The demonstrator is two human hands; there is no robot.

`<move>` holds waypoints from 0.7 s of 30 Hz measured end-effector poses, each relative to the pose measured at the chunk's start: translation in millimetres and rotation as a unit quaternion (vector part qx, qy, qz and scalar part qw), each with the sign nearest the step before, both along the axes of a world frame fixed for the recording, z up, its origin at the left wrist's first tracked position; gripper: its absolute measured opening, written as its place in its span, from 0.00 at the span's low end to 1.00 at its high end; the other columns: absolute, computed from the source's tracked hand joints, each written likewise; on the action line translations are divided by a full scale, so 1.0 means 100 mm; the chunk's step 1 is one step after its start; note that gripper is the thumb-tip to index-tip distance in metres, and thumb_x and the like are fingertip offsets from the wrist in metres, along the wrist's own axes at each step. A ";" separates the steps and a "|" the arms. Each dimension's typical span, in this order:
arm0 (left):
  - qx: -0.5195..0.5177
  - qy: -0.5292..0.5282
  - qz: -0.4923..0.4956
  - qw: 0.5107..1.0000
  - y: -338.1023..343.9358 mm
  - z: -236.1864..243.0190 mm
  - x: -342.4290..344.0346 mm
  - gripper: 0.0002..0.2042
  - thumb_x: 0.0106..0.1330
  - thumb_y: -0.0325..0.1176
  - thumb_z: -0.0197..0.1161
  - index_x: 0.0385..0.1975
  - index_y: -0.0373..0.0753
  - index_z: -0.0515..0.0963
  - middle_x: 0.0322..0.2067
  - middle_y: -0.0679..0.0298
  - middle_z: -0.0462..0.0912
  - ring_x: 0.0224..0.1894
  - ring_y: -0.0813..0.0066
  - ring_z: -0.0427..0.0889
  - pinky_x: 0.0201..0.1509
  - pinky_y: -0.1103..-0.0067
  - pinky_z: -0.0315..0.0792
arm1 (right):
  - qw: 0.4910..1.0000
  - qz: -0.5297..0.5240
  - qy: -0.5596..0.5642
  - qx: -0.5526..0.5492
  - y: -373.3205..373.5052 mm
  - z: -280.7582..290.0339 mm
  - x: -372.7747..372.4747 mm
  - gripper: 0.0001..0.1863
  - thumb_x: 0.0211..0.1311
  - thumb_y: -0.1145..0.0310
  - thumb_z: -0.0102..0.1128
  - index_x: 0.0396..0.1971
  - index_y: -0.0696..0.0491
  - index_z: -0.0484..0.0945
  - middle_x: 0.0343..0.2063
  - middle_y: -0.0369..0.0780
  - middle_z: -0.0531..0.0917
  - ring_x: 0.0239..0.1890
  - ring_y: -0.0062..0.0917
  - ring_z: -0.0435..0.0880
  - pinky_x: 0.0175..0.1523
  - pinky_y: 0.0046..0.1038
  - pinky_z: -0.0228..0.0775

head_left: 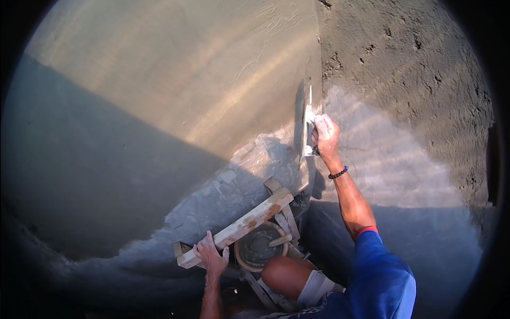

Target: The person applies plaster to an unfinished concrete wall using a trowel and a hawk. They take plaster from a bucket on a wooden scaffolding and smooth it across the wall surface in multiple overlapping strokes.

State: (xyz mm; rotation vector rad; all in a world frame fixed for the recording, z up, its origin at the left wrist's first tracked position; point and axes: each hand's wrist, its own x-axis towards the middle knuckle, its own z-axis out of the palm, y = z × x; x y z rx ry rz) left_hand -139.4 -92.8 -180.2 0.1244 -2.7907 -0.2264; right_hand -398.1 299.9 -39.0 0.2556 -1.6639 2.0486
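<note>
My right hand (326, 133) is closed round the pale handle of a plastering trowel (306, 127). The trowel stands edge-up along the corner where two walls meet, its thin blade against the left wall (239, 85). Below, my left hand (211, 255) grips the near left end of a wooden beam (249, 220), fingers over its top. The beam is the top of a wooden stand. Just behind it sits a round basin (239, 255) of grey wet mix, with a wooden-handled tool (280, 241) lying across its rim.
The right wall has a rough brown upper area (404, 48) and a smoother, pale grey patch (382, 149) below. Pale, uneven plaster (265, 154) borders the smooth left wall. My bent knee (287, 276) is beside the basin, and wooden legs (289, 220) stand close by.
</note>
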 end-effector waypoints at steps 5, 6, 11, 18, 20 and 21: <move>0.002 0.012 -0.008 1.000 0.09 0.01 -0.05 0.46 0.47 0.43 0.70 0.67 0.32 0.56 0.53 0.50 0.68 0.58 0.51 0.62 0.67 0.51 0.44 | 0.949 -0.253 0.052 0.179 0.57 0.35 -0.80 0.15 0.67 0.62 0.56 0.29 0.60 0.76 0.20 0.42 0.75 0.22 0.29 0.69 0.32 0.31 0.65; -0.004 0.014 -0.003 1.000 0.12 0.03 -0.07 0.46 0.47 0.43 0.70 0.66 0.32 0.57 0.53 0.49 0.68 0.58 0.50 0.63 0.67 0.51 0.44 | 0.938 -0.265 0.120 0.187 0.47 0.36 -0.88 0.16 0.65 0.61 0.57 0.28 0.60 0.74 0.23 0.50 0.76 0.24 0.43 0.71 0.34 0.36 0.66; 0.010 0.002 0.007 1.000 0.06 0.00 -0.04 0.45 0.47 0.42 0.70 0.66 0.31 0.57 0.52 0.49 0.69 0.58 0.49 0.62 0.67 0.51 0.44 | 0.932 -0.174 0.086 0.308 -0.72 0.10 -0.09 0.16 0.62 0.59 0.60 0.27 0.58 0.71 0.19 0.52 0.77 0.25 0.49 0.80 0.29 0.42 0.69; 0.003 0.008 -0.001 1.000 0.01 0.00 -0.03 0.46 0.48 0.42 0.69 0.67 0.30 0.55 0.54 0.49 0.68 0.58 0.51 0.63 0.67 0.53 0.46 | 0.972 -0.167 0.129 0.108 -0.07 -0.18 -0.09 0.15 0.66 0.62 0.56 0.30 0.61 0.77 0.21 0.40 0.78 0.25 0.20 0.73 0.32 0.26 0.67; -0.002 0.008 0.003 1.000 0.02 0.01 -0.07 0.46 0.48 0.42 0.69 0.67 0.30 0.55 0.54 0.48 0.68 0.58 0.51 0.63 0.67 0.53 0.46 | 0.968 -0.200 0.096 0.117 0.39 -0.05 -0.48 0.16 0.68 0.61 0.54 0.29 0.60 0.76 0.19 0.40 0.74 0.24 0.21 0.70 0.32 0.27 0.65; -0.006 0.014 0.002 1.000 0.02 0.00 -0.07 0.46 0.48 0.43 0.69 0.67 0.30 0.55 0.54 0.48 0.68 0.58 0.51 0.63 0.66 0.53 0.46 | 0.961 -0.225 0.093 0.134 0.53 -0.03 -0.69 0.16 0.68 0.61 0.53 0.28 0.60 0.76 0.19 0.40 0.73 0.24 0.22 0.69 0.31 0.28 0.64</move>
